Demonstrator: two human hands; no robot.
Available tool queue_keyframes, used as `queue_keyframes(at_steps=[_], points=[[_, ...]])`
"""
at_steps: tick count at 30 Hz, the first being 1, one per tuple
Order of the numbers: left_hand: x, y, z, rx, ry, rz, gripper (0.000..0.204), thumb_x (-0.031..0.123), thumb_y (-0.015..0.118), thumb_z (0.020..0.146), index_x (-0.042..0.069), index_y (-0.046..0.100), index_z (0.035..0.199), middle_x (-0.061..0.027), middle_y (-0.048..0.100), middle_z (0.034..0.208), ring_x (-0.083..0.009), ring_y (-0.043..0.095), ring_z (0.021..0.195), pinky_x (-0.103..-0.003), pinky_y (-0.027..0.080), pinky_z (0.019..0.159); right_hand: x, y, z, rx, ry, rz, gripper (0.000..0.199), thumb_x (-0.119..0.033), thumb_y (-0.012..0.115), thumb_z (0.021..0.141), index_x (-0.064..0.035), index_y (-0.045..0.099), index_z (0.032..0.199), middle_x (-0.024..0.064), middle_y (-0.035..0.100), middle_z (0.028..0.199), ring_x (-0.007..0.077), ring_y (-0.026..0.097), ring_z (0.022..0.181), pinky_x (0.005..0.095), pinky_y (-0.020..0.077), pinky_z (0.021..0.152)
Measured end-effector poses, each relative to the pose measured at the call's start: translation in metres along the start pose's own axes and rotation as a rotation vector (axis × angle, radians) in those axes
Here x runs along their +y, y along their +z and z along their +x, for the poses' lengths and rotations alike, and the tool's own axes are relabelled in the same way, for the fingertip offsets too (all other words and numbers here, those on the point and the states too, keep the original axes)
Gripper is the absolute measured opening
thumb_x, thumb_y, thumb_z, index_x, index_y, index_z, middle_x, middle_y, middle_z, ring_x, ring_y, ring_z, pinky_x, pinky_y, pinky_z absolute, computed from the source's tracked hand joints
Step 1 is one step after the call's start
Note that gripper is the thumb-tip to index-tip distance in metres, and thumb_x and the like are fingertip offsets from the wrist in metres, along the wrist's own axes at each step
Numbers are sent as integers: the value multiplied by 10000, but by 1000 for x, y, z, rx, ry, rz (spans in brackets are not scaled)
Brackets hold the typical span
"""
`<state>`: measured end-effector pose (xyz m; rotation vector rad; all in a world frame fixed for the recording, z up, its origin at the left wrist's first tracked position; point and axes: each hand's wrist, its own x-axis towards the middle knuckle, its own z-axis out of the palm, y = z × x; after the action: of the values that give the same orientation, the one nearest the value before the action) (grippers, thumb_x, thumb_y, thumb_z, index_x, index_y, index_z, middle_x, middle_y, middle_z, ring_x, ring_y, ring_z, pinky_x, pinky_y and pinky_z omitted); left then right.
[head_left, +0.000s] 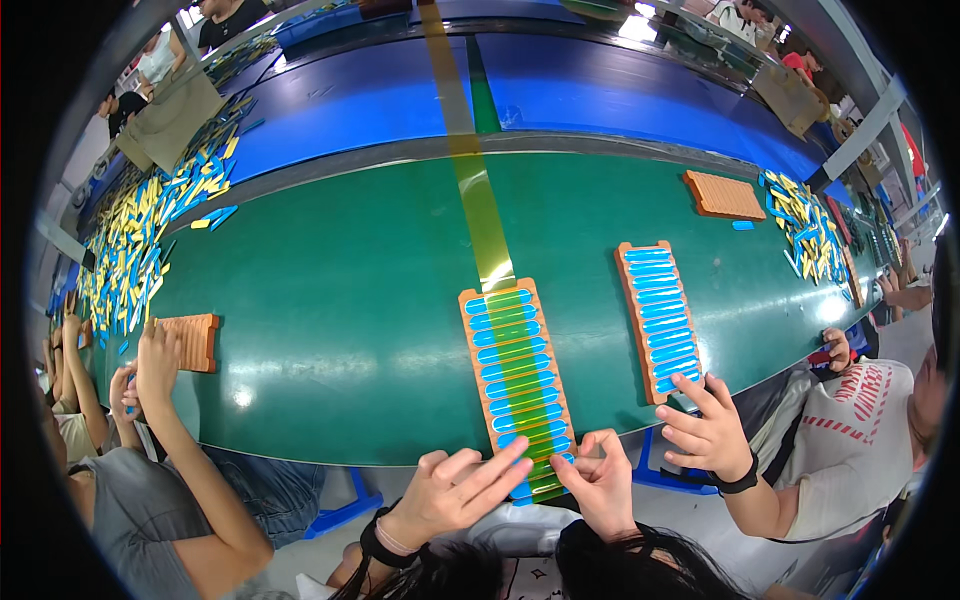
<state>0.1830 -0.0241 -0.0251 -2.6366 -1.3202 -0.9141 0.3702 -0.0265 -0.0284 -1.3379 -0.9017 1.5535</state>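
In the middle of the table a long orange-brown grooved tray (551, 350) holds a column of blue sticks (503, 374) with rounded ends. A strip of clear yellow tape (484, 220) runs from the far side down over the sticks to the near end of the tray. My left hand (455, 488) lies over the tray's near left side, fingers stretched out, fingertips at the tape. At the near right edge is my right hand (602, 484), fingers bent and apart, its thumb touching the tape or a stick there. Nothing shows held in either hand.
To the right, a co-worker's hand (712, 432) touches a second filled tray (658, 320). Another co-worker's hand (158, 365) works by a grooved tray (196, 343) at left. Piles of blue and yellow sticks (150, 240) lie on both sides. Another grooved tray (724, 196) sits far right.
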Motion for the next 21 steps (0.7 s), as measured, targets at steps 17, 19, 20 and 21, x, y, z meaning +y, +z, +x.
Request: queue_keyframes(at_steps=[17, 19, 20, 21], points=[[-6, 9, -5, -87, 100, -96, 398, 90, 591, 741, 155, 555, 1132, 103, 511, 899, -77, 381, 772, -228, 319, 645, -36, -5, 2, 212, -164, -687, 291, -151, 674, 738, -19, 433, 833, 54, 565, 614, 97, 535, 515, 225, 436, 499], [-5, 9, -7, -76, 85, -98, 409, 73, 596, 732, 147, 556, 1132, 85, 469, 829, -78, 382, 769, -229, 321, 641, -51, 0, 7, 111, -153, -709, 333, -180, 693, 715, -18, 427, 835, 40, 504, 625, 105, 482, 513, 250, 421, 497], [-4, 9, -7, -70, 67, -101, 420, 56, 601, 723, 139, 558, 1132, 67, 428, 760, -79, 383, 766, -230, 324, 637, -54, 3, 12, 112, -154, -706, 333, -180, 693, 715, -18, 427, 835, 40, 504, 625, 105, 482, 513, 250, 421, 497], [-4, 9, -8, -73, 69, -100, 420, 56, 601, 723, 139, 558, 1132, 67, 428, 760, -79, 383, 766, -230, 324, 637, -55, 8, 19, 18, -142, -784, 342, -183, 696, 709, -17, 425, 838, 40, 476, 630, 107, 457, 520, 253, 409, 497]])
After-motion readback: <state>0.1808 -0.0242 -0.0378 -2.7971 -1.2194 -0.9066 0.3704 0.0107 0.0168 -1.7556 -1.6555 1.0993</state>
